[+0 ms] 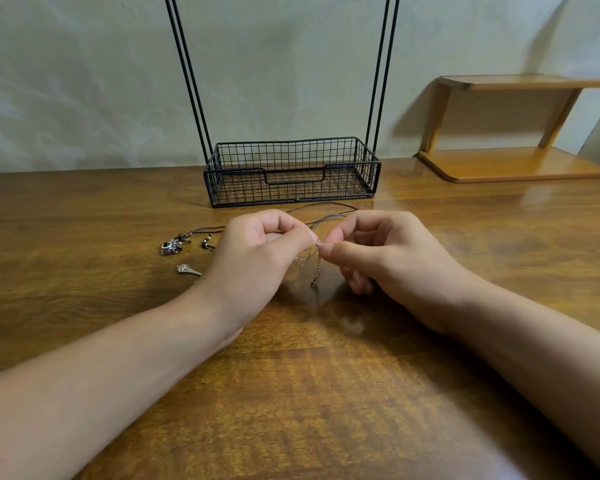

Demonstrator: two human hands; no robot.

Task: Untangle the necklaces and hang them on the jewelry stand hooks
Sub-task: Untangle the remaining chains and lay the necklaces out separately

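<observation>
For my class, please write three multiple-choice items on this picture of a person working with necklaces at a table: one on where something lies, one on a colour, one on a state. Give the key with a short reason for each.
1. Where does the dark cord necklace lie?
A. inside the wire basket
B. on the table between the basket and the hands
C. on the wooden shelf

2. What colour is the wire basket of the jewelry stand?
A. black
B. white
C. gold

3. What is the state of the fine chain?
A. hanging on a hook
B. lying flat, untouched
C. pinched between both hands

Key: 1 B, the cord runs across the table just before the basket. 2 A, its wires are black. 3 C, the left hand and the right hand both pinch it, and its ends dangle.
</observation>
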